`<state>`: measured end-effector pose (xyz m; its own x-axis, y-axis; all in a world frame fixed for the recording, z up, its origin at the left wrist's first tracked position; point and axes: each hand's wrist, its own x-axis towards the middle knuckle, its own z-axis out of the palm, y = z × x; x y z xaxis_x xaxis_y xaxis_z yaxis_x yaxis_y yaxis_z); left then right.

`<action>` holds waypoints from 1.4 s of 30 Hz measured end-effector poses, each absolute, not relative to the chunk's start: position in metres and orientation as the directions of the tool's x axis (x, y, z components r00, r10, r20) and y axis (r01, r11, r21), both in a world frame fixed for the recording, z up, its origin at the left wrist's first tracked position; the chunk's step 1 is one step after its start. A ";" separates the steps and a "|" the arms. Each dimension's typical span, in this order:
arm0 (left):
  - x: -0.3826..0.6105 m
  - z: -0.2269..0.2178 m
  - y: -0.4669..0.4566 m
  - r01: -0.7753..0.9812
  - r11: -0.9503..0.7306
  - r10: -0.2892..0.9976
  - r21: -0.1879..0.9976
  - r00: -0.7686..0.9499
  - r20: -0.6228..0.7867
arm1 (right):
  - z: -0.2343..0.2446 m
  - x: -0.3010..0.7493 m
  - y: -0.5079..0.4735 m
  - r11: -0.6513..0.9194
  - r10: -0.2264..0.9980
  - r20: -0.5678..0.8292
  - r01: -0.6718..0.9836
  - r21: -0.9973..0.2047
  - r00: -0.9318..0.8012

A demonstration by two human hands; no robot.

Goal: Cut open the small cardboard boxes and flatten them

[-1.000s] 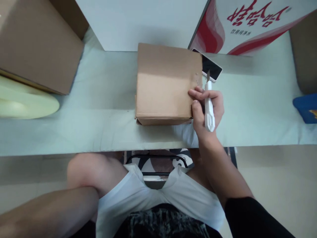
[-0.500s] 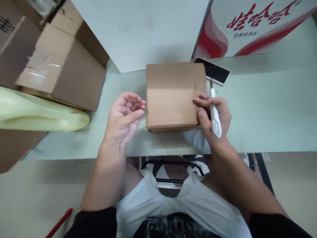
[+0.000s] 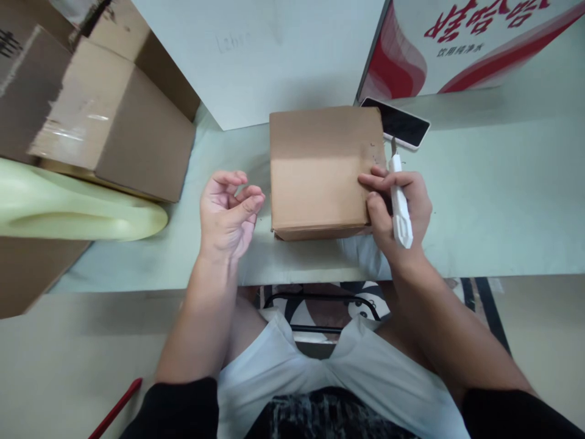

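Far left, a big cardboard box (image 3: 109, 122) is sitting on the bench (image 3: 503, 201), with a pale yellow-green plastic thing (image 3: 82, 210) lying just in front of it. Down on the floor a red stick-like thing (image 3: 114, 411) is poking into view.

Moving right, the left hand (image 3: 228, 210) is hovering palm-up with its fingers loosely curled. It's gripping nothing and sitting just beside the left edge of the small cardboard box (image 3: 320, 167).

That box is lying closed and flat in the middle of the bench, close to the near edge.

On its right side, the right hand (image 3: 404, 210) is wrapping around a white utility knife (image 3: 399, 204). The fingertips are resting against the box's right edge, and the blade is pointing away from the person.

Just past the blade tip a phone (image 3: 402, 125) is lying screen-up. Behind it a red and white carton (image 3: 457, 42) is standing.
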<state>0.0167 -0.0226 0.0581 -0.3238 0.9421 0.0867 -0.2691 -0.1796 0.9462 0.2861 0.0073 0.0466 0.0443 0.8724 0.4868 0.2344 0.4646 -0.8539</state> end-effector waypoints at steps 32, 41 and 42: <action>0.001 0.044 -0.016 -0.439 -0.156 0.953 0.885 -0.302 0.019 | 0.044 0.289 0.008 0.427 0.899 0.438 0.214 -0.879 0.004; 0.002 0.055 -0.013 -0.556 -0.146 0.982 0.819 -0.182 0.051 | 0.044 0.287 0.010 0.496 0.860 0.510 0.232 -0.837 0.002; 0.003 0.055 -0.013 -0.550 -0.156 0.980 0.820 -0.189 0.060 | 0.043 0.287 0.010 0.484 0.867 0.498 0.232 -0.844 0.003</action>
<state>0.0027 -0.0131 0.0549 -0.1893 0.9801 0.0597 -0.5500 -0.1562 0.8205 0.2868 0.0102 0.0434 0.0030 0.8673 0.4978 0.2316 0.4837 -0.8441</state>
